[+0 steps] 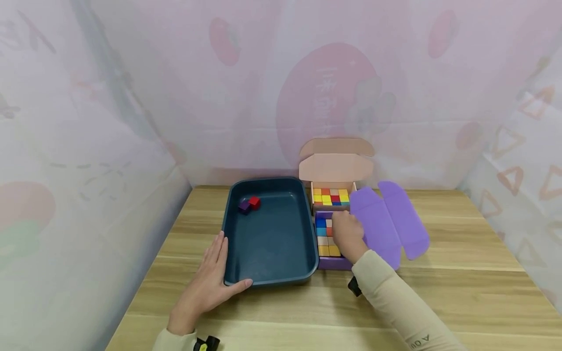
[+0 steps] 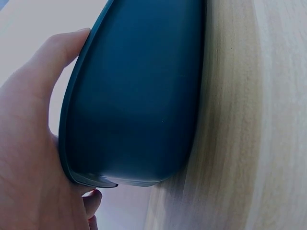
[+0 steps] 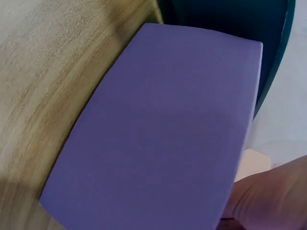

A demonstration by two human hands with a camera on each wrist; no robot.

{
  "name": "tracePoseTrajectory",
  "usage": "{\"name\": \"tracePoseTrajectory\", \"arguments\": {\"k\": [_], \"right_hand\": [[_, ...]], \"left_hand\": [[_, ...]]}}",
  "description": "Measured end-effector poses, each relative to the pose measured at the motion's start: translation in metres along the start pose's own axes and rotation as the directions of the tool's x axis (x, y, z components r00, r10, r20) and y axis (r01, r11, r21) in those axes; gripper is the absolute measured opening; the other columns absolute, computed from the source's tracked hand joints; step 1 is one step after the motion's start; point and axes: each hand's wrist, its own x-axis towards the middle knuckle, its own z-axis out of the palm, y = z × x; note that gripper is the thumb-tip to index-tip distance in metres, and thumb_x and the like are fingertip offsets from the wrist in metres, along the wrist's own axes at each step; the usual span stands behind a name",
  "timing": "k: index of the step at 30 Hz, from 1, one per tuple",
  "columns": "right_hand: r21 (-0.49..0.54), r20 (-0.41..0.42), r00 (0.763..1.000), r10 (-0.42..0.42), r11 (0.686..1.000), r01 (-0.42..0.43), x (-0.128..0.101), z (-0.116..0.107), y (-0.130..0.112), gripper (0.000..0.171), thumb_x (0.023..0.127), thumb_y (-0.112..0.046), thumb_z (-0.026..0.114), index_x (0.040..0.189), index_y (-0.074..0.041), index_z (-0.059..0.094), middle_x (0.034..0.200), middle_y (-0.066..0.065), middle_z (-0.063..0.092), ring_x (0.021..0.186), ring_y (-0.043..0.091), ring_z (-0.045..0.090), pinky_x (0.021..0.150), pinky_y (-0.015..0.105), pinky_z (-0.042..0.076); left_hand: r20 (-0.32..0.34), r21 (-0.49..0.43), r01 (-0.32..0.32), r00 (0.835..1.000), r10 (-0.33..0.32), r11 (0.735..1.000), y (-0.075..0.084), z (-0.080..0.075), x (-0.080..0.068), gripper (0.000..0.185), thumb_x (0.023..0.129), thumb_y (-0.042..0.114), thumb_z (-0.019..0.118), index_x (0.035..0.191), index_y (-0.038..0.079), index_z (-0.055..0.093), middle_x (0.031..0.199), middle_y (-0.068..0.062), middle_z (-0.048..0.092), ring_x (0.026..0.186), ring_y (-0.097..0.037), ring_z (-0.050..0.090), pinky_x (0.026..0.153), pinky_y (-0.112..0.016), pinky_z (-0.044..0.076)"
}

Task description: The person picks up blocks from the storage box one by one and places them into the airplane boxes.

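A dark blue tray (image 1: 272, 239) stands on the wooden table, with a purple cube (image 1: 244, 207) and a red cube (image 1: 254, 203) near its far left corner. Against the tray's near left corner rests my left hand (image 1: 208, 282), thumb on the front rim and fingers straight along the left side. My right hand (image 1: 349, 236) reaches down into the purple box (image 1: 334, 263), which holds rows of coloured cubes (image 1: 324, 240). Its fingertips are hidden, so I cannot see whether they pinch a cube. In the right wrist view, the purple box's wall (image 3: 153, 129) blocks the fingers.
Behind the purple box stands an open pinkish-tan box (image 1: 335, 168) with more coloured cubes. The purple lid (image 1: 386, 224) lies folded out to the right. Patterned cloth walls (image 1: 246, 97) enclose the wooden table (image 1: 465, 292) at the back and sides.
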Motion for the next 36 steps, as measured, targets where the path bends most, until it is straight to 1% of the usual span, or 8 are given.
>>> {"name": "tracePoseTrajectory", "arguments": {"k": [10,15,20,23,25,28,32,36], "right_hand": [[-0.037,-0.009,0.997,-0.073,0.997,0.073,0.002,-0.003,0.005,0.013,0.093,-0.005,0.079,0.103,0.002,0.075,0.094,0.020,0.077,0.063,0.024,0.068,0.060,0.040,0.066],[0.058,0.003,0.991,-0.136,0.989,0.136,0.002,-0.016,0.009,0.004,0.096,0.004,0.069,0.099,0.006,0.071,0.092,0.022,0.074,0.067,0.023,0.068,0.056,0.036,0.063],[0.175,0.044,0.988,-0.150,0.974,0.141,0.011,-0.050,0.007,0.007,0.090,0.011,0.070,0.095,0.007,0.071,0.079,0.016,0.069,0.063,0.022,0.059,0.050,0.026,0.050],[0.250,0.018,0.982,-0.189,0.952,0.178,0.015,-0.067,0.002,0.028,0.088,0.011,0.074,0.115,0.007,0.069,0.086,0.017,0.068,0.068,0.025,0.062,0.058,0.029,0.055],[0.256,-0.017,0.973,-0.229,0.940,0.226,0.017,-0.076,-0.002,0.037,0.089,0.003,0.080,0.123,0.006,0.068,0.097,0.019,0.071,0.079,0.028,0.066,0.075,0.036,0.063],[0.259,-0.024,0.964,-0.264,0.930,0.261,0.020,-0.085,-0.013,0.034,0.092,-0.010,0.082,0.121,0.003,0.071,0.110,0.021,0.075,0.092,0.031,0.070,0.091,0.046,0.064],[0.272,0.004,0.949,-0.316,0.913,0.303,0.025,-0.090,-0.030,0.023,0.094,-0.015,0.081,0.110,0.002,0.078,0.109,0.019,0.078,0.088,0.029,0.073,0.088,0.044,0.066],[0.301,-0.002,0.927,-0.375,0.883,0.359,0.033,-0.084,-0.047,0.031,0.094,-0.016,0.081,0.119,0.002,0.077,0.116,0.018,0.078,0.096,0.027,0.075,0.092,0.041,0.065]], "left_hand": [[-0.011,-0.003,-0.007,1.000,0.007,1.000,-0.001,0.001,0.002,0.129,0.085,0.079,0.067,0.169,0.000,0.009,0.180,-0.015,-0.001,0.166,-0.042,0.006,0.130,-0.069,0.015],[-0.004,0.003,-0.003,1.000,0.003,1.000,-0.003,0.003,0.000,0.130,0.085,0.080,0.067,0.169,0.000,0.008,0.180,-0.015,-0.002,0.166,-0.042,0.006,0.130,-0.069,0.015],[-0.019,-0.007,-0.006,1.000,0.005,1.000,-0.003,0.002,-0.002,0.129,0.085,0.078,0.068,0.169,0.001,0.009,0.180,-0.014,-0.001,0.166,-0.042,0.006,0.129,-0.070,0.016],[-0.024,-0.006,-0.007,1.000,0.007,1.000,-0.002,0.001,-0.003,0.129,0.085,0.079,0.068,0.169,0.002,0.008,0.180,-0.014,-0.001,0.166,-0.041,0.007,0.130,-0.069,0.016],[-0.027,-0.007,-0.009,1.000,0.009,1.000,-0.002,0.001,-0.004,0.129,0.085,0.079,0.067,0.169,0.002,0.008,0.180,-0.014,-0.001,0.166,-0.041,0.006,0.130,-0.069,0.016],[-0.031,-0.007,-0.013,0.999,0.012,1.000,-0.001,0.001,-0.005,0.129,0.085,0.079,0.067,0.169,0.002,0.008,0.180,-0.014,-0.001,0.166,-0.041,0.007,0.130,-0.069,0.016],[-0.028,-0.003,-0.008,1.000,0.008,1.000,-0.001,0.001,-0.006,0.129,0.084,0.080,0.068,0.169,0.002,0.008,0.180,-0.013,-0.002,0.166,-0.041,0.006,0.130,-0.068,0.015],[-0.017,-0.001,-0.002,1.000,0.002,1.000,0.000,0.002,-0.006,0.129,0.085,0.079,0.067,0.169,0.001,0.009,0.180,-0.013,-0.002,0.166,-0.040,0.006,0.131,-0.068,0.014]]}}
